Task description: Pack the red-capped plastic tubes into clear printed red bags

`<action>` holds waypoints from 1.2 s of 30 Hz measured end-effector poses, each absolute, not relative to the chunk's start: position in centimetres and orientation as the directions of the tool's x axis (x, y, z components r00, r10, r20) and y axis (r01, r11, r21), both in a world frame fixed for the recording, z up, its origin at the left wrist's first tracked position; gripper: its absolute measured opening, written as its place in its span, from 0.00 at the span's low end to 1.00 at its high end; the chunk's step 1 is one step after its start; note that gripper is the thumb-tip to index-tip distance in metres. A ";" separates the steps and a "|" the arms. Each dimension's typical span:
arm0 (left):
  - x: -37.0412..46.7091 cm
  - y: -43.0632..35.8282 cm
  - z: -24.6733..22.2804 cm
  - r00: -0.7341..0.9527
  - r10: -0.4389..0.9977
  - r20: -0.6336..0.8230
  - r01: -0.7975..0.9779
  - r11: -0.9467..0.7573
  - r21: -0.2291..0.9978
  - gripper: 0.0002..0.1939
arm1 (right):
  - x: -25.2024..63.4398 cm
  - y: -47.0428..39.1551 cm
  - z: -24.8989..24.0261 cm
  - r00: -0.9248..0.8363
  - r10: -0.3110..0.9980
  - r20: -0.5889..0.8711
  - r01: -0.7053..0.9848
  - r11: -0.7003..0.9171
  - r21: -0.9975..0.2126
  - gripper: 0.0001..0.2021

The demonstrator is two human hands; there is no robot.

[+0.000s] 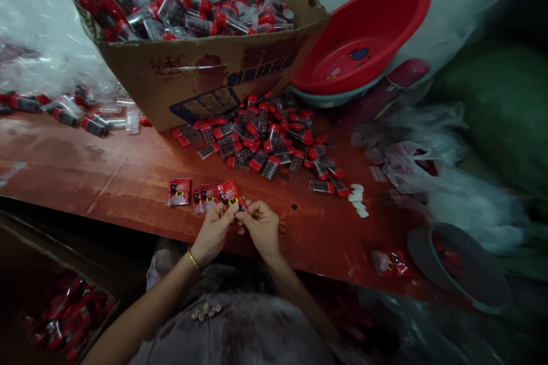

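A small red printed packet (230, 191) is pinched at its lower edge by my left hand (215, 232), thumb on top. My right hand (262, 228) has its fingertips closed at the packet's lower right corner, next to my left thumb. Partly behind the held packet lies another red printed packet (202, 199) on the table, and a separate red packet (179, 191) lies further left. Beyond my hands spreads a pile of small clear tubes with red caps and dark dotted contents (269, 137).
A cardboard box (205, 74) full of similar tubes stands at the back of the brown table (141, 165). To its right lean a red basin (363, 34) and a dark red bottle (398, 82). White pieces (358, 201), plastic bags (428, 171) and a grey bowl (462, 268) are on the right.
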State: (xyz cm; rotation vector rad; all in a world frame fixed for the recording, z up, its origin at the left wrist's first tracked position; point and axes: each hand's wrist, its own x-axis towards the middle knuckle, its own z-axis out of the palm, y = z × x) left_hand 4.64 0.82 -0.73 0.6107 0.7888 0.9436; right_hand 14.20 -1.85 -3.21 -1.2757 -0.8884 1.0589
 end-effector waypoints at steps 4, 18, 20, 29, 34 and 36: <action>3.1 1.9 -0.6 0.282 0.890 -0.357 -0.499 0.454 0.738 0.16 | 15.1 0.0 -3.2 0.246 0.955 0.164 0.269 0.096 -0.958 0.16; -7.5 7.1 -0.4 -0.294 0.936 -0.192 -0.340 0.085 0.937 0.15 | 22.5 1.6 -7.1 0.150 0.954 0.260 0.932 -0.048 -0.360 0.22; -5.2 6.1 -1.3 -0.168 0.986 0.019 0.060 -0.009 0.998 0.15 | 22.0 0.0 -7.2 0.132 0.958 0.254 0.926 -0.027 -0.378 0.23; -2.4 5.1 -5.5 0.251 0.940 0.231 0.711 -0.341 0.616 0.09 | 21.4 -1.4 -7.3 0.180 0.862 0.474 0.910 0.038 -0.414 0.19; -1.7 4.8 -5.1 0.278 0.929 0.245 0.838 -0.359 0.410 0.16 | 20.1 -1.4 -7.2 0.164 0.819 0.550 0.922 0.071 -0.380 0.14; -1.4 4.7 -4.9 0.312 0.920 0.239 0.866 -0.379 0.328 0.16 | 19.7 -1.6 -7.0 0.154 0.813 0.561 0.921 0.087 -0.380 0.13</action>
